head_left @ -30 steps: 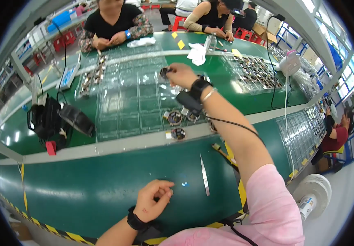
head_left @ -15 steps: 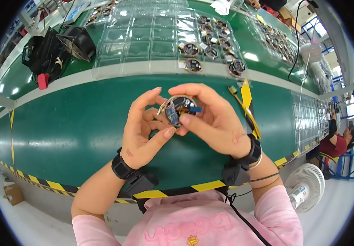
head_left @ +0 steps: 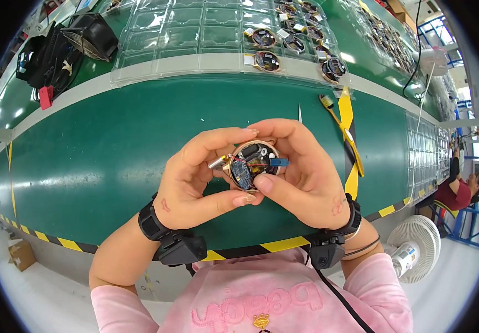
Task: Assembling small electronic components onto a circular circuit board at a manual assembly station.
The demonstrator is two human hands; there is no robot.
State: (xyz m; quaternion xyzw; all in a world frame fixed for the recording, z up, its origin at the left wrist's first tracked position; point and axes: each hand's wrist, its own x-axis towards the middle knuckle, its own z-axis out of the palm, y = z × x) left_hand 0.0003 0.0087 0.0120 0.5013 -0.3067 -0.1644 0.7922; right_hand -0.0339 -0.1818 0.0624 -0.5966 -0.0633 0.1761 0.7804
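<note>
Between both hands, above the green bench, is a round electronic assembly [head_left: 254, 161] in a rose-gold ring, like an opened smartwatch. Inside it show a small blue circuit board, wires and dark parts. A blue connector piece [head_left: 278, 162] sticks out on its right side, and a small silvery cylinder [head_left: 216, 162] on a wire hangs at its left. My right hand [head_left: 309, 180] grips the assembly, thumb pressed on its lower face and fingers round the far rim. My left hand [head_left: 198, 180] is closed round the left rim, its fingertips at the top and thumb at the bottom edge.
Clear plastic trays [head_left: 195, 41] lie beyond the bench rail, with several similar round assemblies [head_left: 267, 61] at their right. A yellow-handled brush [head_left: 342, 133] lies to the right by striped tape. A black fan unit [head_left: 89, 38] stands far left; a white fan [head_left: 414, 247] is at right.
The assembly has tilted to face up more squarely, and the silvery cylinder now shows plainly at its left. My left fingers have come in closer on its rim. The whole view has shifted slightly.
</note>
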